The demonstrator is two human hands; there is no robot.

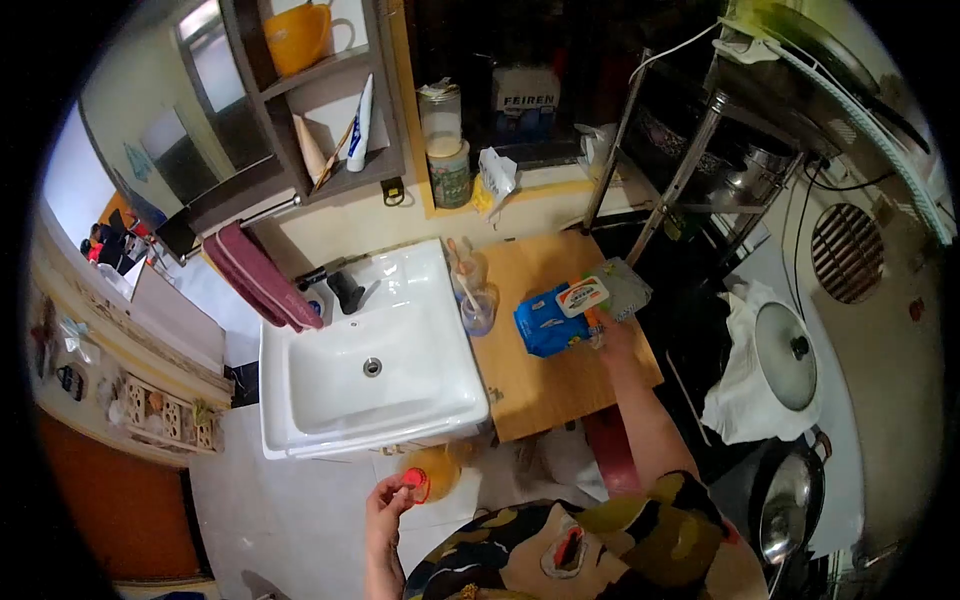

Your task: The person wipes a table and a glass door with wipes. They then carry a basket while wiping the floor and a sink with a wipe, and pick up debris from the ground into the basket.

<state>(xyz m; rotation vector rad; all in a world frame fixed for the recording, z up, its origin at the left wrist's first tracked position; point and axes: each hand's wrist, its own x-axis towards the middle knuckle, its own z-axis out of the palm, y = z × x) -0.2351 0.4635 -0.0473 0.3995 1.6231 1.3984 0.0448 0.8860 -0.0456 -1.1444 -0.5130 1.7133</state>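
Observation:
My left hand [384, 508] is closed at the red cap and handle of a bottle of yellow liquid [436, 470], which hangs in front of the sink. A blue pack of wipes [545, 325] with a white lid is over the wooden board [520, 400]. My right hand [615, 340] grips this pack at its right end, some of the fingers hidden. Just beyond that hand lies a clear, greyish package [622, 285]. Cups with toothbrushes [478, 310] stand between the board and the white sink [470, 400].
A black faucet [346, 292] rises behind the basin, near a maroon towel [262, 275] on a rail. To the right are a metal rack [680, 160], a glass-lidded pot [787, 355] wrapped in white cloth, and a pan [788, 505]. Jars [447, 170] stand on the sill.

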